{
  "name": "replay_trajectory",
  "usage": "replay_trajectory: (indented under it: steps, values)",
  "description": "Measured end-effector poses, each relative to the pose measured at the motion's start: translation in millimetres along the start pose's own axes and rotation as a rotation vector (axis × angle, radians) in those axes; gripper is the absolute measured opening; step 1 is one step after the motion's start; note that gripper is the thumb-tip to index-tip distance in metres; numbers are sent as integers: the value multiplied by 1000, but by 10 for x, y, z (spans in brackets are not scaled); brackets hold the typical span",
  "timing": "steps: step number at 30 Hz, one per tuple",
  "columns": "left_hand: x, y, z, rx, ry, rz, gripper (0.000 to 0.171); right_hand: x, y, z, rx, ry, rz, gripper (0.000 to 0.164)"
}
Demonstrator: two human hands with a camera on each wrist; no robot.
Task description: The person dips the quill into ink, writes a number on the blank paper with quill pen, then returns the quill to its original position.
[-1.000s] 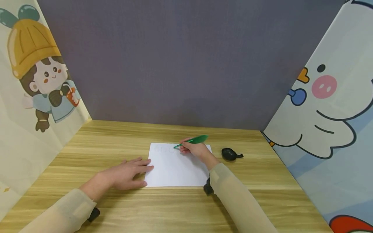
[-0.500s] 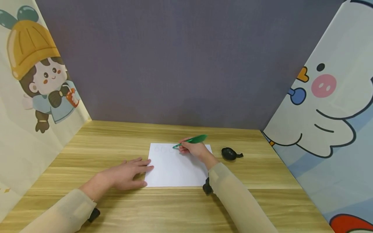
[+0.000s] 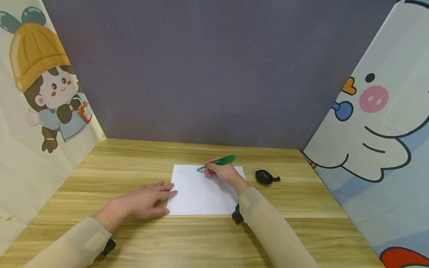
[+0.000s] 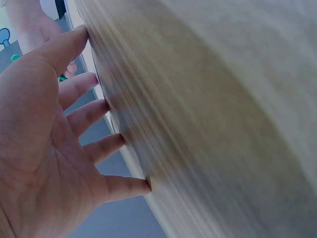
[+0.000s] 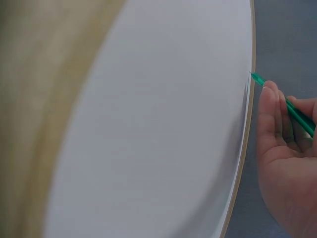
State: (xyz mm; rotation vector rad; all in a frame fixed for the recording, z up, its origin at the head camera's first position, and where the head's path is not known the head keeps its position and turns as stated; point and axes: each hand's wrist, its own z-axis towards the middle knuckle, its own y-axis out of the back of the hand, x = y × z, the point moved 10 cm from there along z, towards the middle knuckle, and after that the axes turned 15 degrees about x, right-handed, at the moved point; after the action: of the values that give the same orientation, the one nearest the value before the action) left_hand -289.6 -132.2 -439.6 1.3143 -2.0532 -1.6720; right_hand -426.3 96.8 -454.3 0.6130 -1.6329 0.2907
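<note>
A sheet of white paper lies on the wooden table. My right hand pinches a green pen with a broad leaf-shaped top, its tip at the upper part of the sheet. Faint rounded marks run along the paper's top left, ending near the tip. In the right wrist view, the green pen slants out from the fingers of the right hand. My left hand rests with spread fingers over the sheet's left edge; the left wrist view shows that hand from the palm side.
To the right of the paper sits a black, rounded object with a short tail. A grey panel rises behind the table. Cartoon-printed walls flank both sides. Black wrist devices show under the sleeves.
My right hand and the pen have shifted slightly to the left along the row of marks. The left hand and the paper stay in place.
</note>
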Motion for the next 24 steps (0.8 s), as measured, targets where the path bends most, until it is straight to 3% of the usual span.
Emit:
replay_trajectory:
  steps: [13,24]
  values:
    - [-26,7,6,-3,-7,-9,69,-8,19,-15,13,5,14,32]
    - [-4,-2,-4,-4,-10,-14,69,55,214,-263,-17,44,-5,38]
